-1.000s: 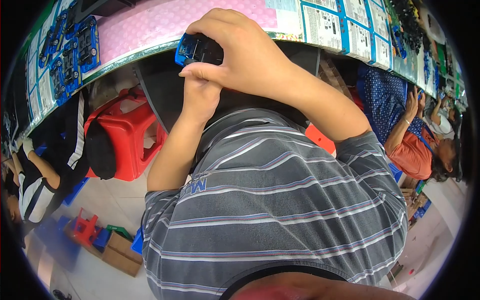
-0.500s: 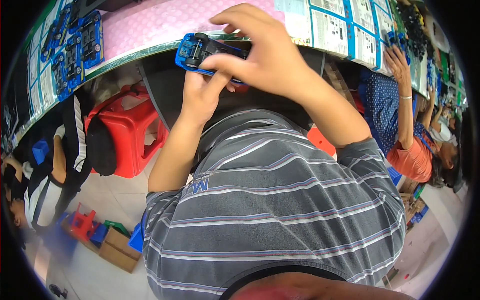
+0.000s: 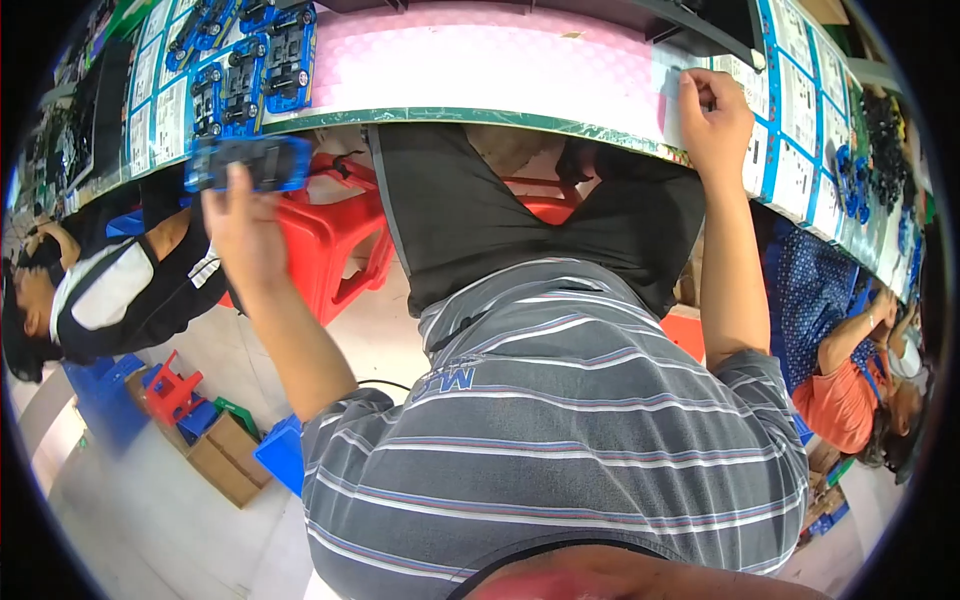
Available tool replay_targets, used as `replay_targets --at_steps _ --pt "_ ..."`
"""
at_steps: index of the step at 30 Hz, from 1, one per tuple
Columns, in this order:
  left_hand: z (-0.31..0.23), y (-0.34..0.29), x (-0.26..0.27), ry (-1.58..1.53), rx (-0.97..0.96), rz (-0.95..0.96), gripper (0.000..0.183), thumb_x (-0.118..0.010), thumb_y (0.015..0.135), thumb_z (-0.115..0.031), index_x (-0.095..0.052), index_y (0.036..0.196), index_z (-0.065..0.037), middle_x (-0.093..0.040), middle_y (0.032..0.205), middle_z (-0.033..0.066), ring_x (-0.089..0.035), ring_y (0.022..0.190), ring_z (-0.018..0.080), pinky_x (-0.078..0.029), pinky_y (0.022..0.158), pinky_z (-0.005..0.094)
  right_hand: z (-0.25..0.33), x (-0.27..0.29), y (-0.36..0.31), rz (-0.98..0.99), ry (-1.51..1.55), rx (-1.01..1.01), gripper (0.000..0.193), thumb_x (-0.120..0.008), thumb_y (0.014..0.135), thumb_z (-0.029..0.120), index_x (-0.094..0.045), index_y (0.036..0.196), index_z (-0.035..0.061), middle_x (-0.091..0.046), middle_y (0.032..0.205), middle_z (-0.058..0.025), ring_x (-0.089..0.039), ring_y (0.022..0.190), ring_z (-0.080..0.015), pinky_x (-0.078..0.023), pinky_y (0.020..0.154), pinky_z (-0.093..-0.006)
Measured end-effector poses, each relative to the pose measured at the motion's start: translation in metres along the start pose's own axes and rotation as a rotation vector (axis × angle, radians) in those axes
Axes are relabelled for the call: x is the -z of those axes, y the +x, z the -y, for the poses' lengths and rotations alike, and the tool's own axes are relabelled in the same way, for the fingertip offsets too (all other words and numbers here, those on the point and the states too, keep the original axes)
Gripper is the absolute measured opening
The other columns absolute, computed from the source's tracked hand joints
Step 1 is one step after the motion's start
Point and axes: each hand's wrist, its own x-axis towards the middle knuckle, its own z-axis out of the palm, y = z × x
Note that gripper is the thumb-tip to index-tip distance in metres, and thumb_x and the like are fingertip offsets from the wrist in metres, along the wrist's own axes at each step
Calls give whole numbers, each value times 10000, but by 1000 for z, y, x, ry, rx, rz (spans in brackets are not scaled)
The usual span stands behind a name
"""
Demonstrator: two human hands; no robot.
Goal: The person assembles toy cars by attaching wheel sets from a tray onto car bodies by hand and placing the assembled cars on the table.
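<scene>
My left hand (image 3: 243, 225) is closed on a blue toy car (image 3: 265, 163) with its black underside showing, slightly blurred. It holds the car just off the near edge of the table at the left, close to several similar blue toy cars (image 3: 290, 62) that lie wheels up in rows. Over the right end of the pink bubble-wrap mat (image 3: 480, 65) is my right hand (image 3: 718, 125), with fingers curled in toward the thumb. Whether something small is between those fingertips cannot be made out.
Printed sheets with blue borders (image 3: 797, 165) cover the bench at the right, and a black frame (image 3: 690, 28) stands at the back. A red plastic stool (image 3: 325, 240) is below the left edge. Co-workers sit at both sides, one in a polka-dot apron (image 3: 805, 290).
My hands have parted. The left has carried the toy car left toward the other cars; the right has let go of it and moved right, over the mat's end.
</scene>
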Motion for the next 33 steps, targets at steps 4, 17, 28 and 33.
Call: replay_targets --at_steps 4,17,28,33 --pt "-38 78 92 100 -48 -181 224 -656 980 -234 -583 1075 -45 -682 1007 75 -683 825 155 -516 625 272 -1 -5 4 26 -13 68 111 -715 866 102 -701 902 -2 -660 804 -102 -630 658 -191 -510 642 -297" --pt "-3 260 183 521 357 -31 615 -569 993 -373 -470 1437 40 -520 1446 162 -485 1329 293 -358 1129 421 -40 27 -10 -79 178 -88 105 -706 862 99 -707 915 8 -669 823 -93 -646 754 -193 -509 705 -302" --pt "6 221 113 1465 -368 -371 502 -494 990 -401 -680 1188 22 -676 1191 230 -648 1083 403 -499 931 444 -205 238 -6 -207 -168 120 592 -784 721 122 -567 1258 3 -600 1201 -227 -529 1203 -410 -448 1015 -444" --pt "-36 120 66 1431 -906 -531 375 -593 982 -292 -687 1135 37 -698 1102 229 -678 999 357 -528 878 424 -174 224 42 106 -844 -406 455 -787 740 136 -609 1131 -15 -625 1118 -236 -578 1080 -398 -482 920 -472"
